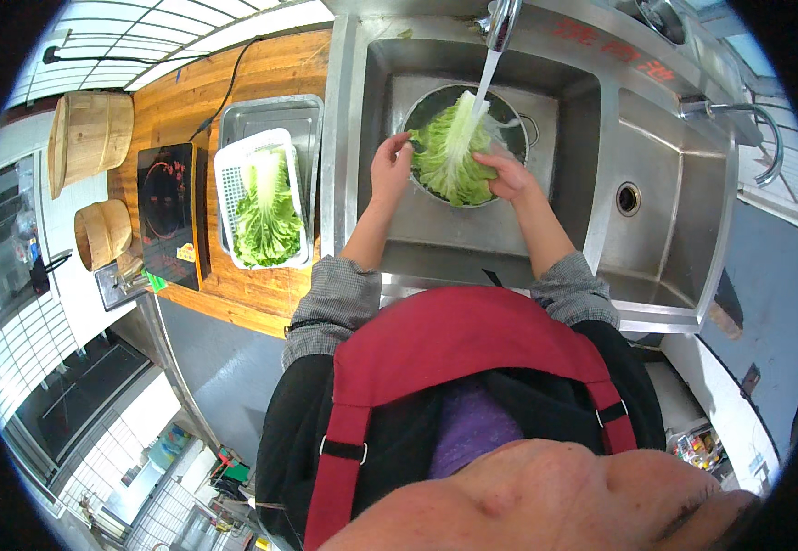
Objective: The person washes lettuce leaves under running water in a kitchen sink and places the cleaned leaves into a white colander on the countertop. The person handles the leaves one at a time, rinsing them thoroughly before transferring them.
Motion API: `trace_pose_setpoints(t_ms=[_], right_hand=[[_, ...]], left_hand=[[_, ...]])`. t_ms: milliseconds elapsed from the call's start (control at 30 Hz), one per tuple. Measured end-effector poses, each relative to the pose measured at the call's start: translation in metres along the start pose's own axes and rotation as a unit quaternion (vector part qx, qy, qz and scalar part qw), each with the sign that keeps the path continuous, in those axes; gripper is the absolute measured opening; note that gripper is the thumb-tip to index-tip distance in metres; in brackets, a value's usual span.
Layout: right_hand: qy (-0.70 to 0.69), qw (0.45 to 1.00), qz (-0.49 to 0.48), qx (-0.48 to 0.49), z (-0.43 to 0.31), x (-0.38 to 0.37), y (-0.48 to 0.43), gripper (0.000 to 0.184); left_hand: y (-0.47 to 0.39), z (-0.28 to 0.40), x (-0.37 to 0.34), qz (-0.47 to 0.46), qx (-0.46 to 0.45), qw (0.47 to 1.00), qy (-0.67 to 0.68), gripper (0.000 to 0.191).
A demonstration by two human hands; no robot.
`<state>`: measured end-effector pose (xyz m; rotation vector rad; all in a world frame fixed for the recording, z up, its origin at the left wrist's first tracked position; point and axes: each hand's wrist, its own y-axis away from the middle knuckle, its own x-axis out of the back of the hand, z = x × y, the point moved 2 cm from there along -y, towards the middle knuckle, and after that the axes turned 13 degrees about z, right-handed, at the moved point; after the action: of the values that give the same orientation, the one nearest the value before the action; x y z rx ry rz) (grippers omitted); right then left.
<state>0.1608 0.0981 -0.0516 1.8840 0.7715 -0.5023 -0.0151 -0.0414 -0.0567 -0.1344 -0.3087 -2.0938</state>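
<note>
A green leafy vegetable leaf with a pale rib [450,148] is spread over a round metal pot [433,96] in the left basin of a steel sink [481,220]. Water runs onto its top from a chrome faucet [504,26]. My left hand [392,164] pinches the leaf's left edge, and my right hand [507,173] grips its right edge. To the left, more leaves [267,206] lie in a white plastic basket [228,172], which rests on a metal tray [234,120].
An induction cooker [168,213] sits on the wooden counter [282,58], left of the basket. Two wooden buckets [92,134] stand farther left. At the right are a second sink basin with a drain [628,199] and a curved faucet [771,131].
</note>
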Motion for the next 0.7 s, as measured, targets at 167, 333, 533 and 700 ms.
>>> trace_pose_setpoints(t_ms=[167,333,533,700], right_hand=[[-0.006,1.000,0.002,0.017,-0.006,0.006,0.010,0.047],[-0.006,0.993,0.112,0.037,-0.023,0.020,0.022,0.053],[-0.035,0.990,0.124,0.059,-0.016,-0.008,0.018,0.051],[0.034,0.999,0.015,0.011,-0.010,-0.048,0.029,0.050]], left_hand=[[-0.001,0.012,-0.019,-0.052,-0.023,0.997,-0.045,0.031],[0.016,0.050,-0.031,-0.040,-0.169,0.980,-0.100,0.049],[0.053,0.068,-0.040,-0.097,-0.182,0.971,-0.125,0.080],[0.044,0.047,-0.014,-0.106,-0.068,0.991,-0.045,0.079]])
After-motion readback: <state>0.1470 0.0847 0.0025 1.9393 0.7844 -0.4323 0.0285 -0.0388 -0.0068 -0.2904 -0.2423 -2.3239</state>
